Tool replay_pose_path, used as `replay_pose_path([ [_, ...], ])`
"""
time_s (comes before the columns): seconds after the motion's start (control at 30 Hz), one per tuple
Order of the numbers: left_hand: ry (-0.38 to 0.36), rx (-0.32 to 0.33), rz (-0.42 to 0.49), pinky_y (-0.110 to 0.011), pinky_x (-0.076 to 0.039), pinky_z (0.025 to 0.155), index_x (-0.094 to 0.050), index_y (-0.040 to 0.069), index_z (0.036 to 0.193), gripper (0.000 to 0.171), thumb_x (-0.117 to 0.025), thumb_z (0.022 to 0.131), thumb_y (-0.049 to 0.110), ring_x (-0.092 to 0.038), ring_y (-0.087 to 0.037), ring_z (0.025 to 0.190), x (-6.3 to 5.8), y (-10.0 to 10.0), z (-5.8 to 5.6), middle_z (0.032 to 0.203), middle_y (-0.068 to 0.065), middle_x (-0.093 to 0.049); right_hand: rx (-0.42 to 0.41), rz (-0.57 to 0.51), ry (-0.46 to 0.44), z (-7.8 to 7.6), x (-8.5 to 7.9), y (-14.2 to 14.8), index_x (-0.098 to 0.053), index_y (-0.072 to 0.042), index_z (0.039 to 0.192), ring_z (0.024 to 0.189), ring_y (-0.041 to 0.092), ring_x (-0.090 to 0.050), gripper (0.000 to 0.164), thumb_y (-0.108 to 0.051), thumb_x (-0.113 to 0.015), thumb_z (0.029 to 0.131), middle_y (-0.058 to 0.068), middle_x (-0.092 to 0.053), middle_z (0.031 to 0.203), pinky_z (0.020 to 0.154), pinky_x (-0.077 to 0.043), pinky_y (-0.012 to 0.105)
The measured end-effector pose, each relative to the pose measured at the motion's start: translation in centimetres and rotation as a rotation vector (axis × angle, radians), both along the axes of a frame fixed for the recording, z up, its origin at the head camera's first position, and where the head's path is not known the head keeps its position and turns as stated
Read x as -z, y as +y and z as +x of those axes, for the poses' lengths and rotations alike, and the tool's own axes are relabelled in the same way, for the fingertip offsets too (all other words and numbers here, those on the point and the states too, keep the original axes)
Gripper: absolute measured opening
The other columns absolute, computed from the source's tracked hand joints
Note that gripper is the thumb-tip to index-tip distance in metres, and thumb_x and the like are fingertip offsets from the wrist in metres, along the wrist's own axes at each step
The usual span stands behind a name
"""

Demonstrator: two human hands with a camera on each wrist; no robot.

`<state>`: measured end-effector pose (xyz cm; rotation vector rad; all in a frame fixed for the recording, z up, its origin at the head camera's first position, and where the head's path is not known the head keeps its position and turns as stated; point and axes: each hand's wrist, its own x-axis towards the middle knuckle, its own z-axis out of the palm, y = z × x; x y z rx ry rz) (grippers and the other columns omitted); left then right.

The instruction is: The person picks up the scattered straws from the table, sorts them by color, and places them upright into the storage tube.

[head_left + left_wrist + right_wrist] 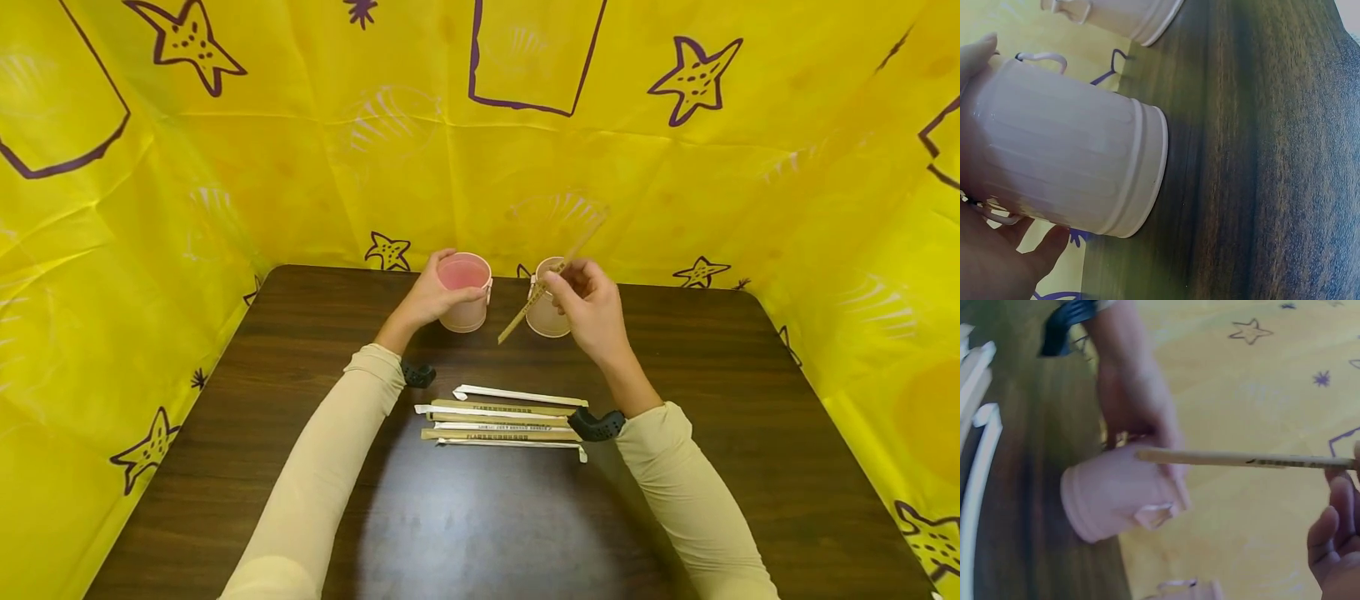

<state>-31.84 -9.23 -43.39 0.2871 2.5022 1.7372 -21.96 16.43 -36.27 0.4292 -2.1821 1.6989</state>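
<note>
My left hand (pixel 431 298) grips a small pink bucket (pixel 463 318), thumb across its rim and fingers round the far side. The bucket has little side handles and looks hollow from above; whether its base rests fully on the table I cannot tell. In my right hand (pixel 597 317) a long straw in a brown printed paper wrapper (pixel 517 323) is pinched between thumb and fingers, slanting up to the right. Behind that straw stands a second, paler bucket (pixel 549 323), partly covered by the right hand. In the right wrist view the straw's end (pixel 1154 455) overlaps the pink bucket.
Several wrapped straws, some brown (pixel 450 434) and some white (pixel 525 393), lie side by side on the dark wooden table (pixel 300 350) between the forearms. A yellow starfish-printed sheet (pixel 420 183) rises close behind the buckets and along both sides.
</note>
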Motion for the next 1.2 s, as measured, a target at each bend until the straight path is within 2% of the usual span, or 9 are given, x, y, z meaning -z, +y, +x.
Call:
replay_pose_path([
  [0.1, 0.000, -0.001, -0.003, -0.048, -0.040, 0.117, -0.026, 0.016, 0.157, 0.104, -0.090, 0.076, 0.037, -0.052, -0.033, 0.134, -0.1, 0.0, 0.0, 0.149, -0.017, -0.047, 0.016, -0.146, 0.002, -0.9, -1.1, -0.4, -0.062, -0.006, 0.108, 0.065, 0.011, -0.055, 0.018, -0.018, -0.070, 0.098, -0.006, -0.069, 0.086, 0.058, -0.050, 0.020],
  [0.27, -0.008, -0.008, -0.014, -0.048, -0.039, 0.118, -0.027, 0.015, 0.156, 0.104, -0.090, 0.076, 0.036, -0.051, -0.032, 0.133, -0.4, -0.2, 0.0, 0.148, -0.016, -0.048, 0.016, -0.307, 0.047, -2.5, -1.6, -1.8, -0.061, -0.004, 0.110, 0.058, 0.010, -0.051, 0.021, -0.014, -0.072, 0.096, -0.008, -0.073, 0.090, 0.053, -0.046, 0.019],
  [0.43, -0.011, -0.010, 0.005, -0.048, -0.039, 0.118, -0.027, 0.014, 0.156, 0.104, -0.090, 0.076, 0.034, -0.051, -0.032, 0.134, -0.6, -0.3, 0.0, 0.148, -0.017, -0.048, 0.010, -0.463, 0.067, -4.2, -0.5, -3.2, -0.061, -0.012, 0.102, 0.049, 0.008, -0.047, 0.011, -0.008, -0.070, 0.096, -0.006, -0.074, 0.088, 0.047, -0.041, 0.019],
  [0.47, -0.012, -0.005, 0.011, -0.048, -0.039, 0.118, -0.027, 0.014, 0.156, 0.104, -0.090, 0.076, 0.034, -0.050, -0.032, 0.134, -0.5, -0.2, 0.0, 0.148, -0.017, -0.047, 0.010, -0.486, 0.064, -4.4, -0.2, -3.3, -0.061, -0.016, 0.100, 0.048, 0.008, -0.046, 0.012, -0.007, -0.070, 0.096, -0.005, -0.074, 0.088, 0.046, -0.040, 0.019],
  [0.53, -0.016, 0.002, 0.012, -0.048, -0.039, 0.118, -0.026, 0.014, 0.155, 0.104, -0.090, 0.076, 0.034, -0.050, -0.032, 0.135, -0.4, -0.1, 0.0, 0.148, -0.018, -0.047, 0.011, -0.505, 0.048, -4.9, 0.4, -3.6, -0.061, -0.015, 0.100, 0.046, 0.009, -0.046, 0.013, -0.007, -0.070, 0.096, -0.003, -0.073, 0.089, 0.046, -0.041, 0.019],
  [0.73, -0.025, 0.009, -0.006, -0.047, -0.039, 0.118, -0.027, 0.015, 0.155, 0.104, -0.090, 0.076, 0.037, -0.050, -0.031, 0.136, -0.3, -0.2, 0.1, 0.148, -0.017, -0.047, 0.064, -0.433, -0.057, -5.7, 1.5, -4.7, -0.059, -0.009, 0.106, 0.046, 0.005, -0.049, 0.015, -0.010, -0.071, 0.096, -0.005, -0.068, 0.089, 0.045, -0.043, 0.017],
  [0.87, -0.011, 0.015, -0.004, -0.046, -0.038, 0.119, -0.028, 0.015, 0.155, 0.104, -0.091, 0.075, 0.038, -0.050, -0.031, 0.136, -0.2, -0.2, 0.0, 0.148, -0.017, -0.048, 0.030, -0.401, -0.112, -6.0, 2.1, -5.3, -0.057, -0.005, 0.113, 0.045, 0.006, -0.048, 0.021, -0.008, -0.069, 0.096, -0.003, -0.067, 0.091, 0.043, -0.041, 0.018],
  [1.03, 0.000, 0.022, 0.008, -0.045, -0.038, 0.119, -0.028, 0.015, 0.154, 0.103, -0.091, 0.076, 0.035, -0.051, -0.029, 0.135, 0.0, -0.2, 0.0, 0.146, -0.016, -0.050, -0.017, -0.361, -0.170, -6.7, 3.0, -5.8, -0.058, -0.007, 0.115, 0.046, 0.009, -0.048, 0.022, -0.010, -0.070, 0.096, 0.000, -0.068, 0.096, 0.043, -0.042, 0.019],
  [1.2, -0.002, 0.023, 0.017, -0.046, -0.040, 0.117, -0.028, 0.014, 0.154, 0.102, -0.091, 0.076, 0.035, -0.052, -0.030, 0.134, 0.1, -0.2, -0.1, 0.146, -0.016, -0.050, -0.006, -0.239, -0.182, -7.0, 3.7, -6.6, -0.058, -0.002, 0.115, 0.047, 0.007, -0.051, 0.028, -0.017, -0.072, 0.096, 0.004, -0.069, 0.095, 0.045, -0.045, 0.018],
])
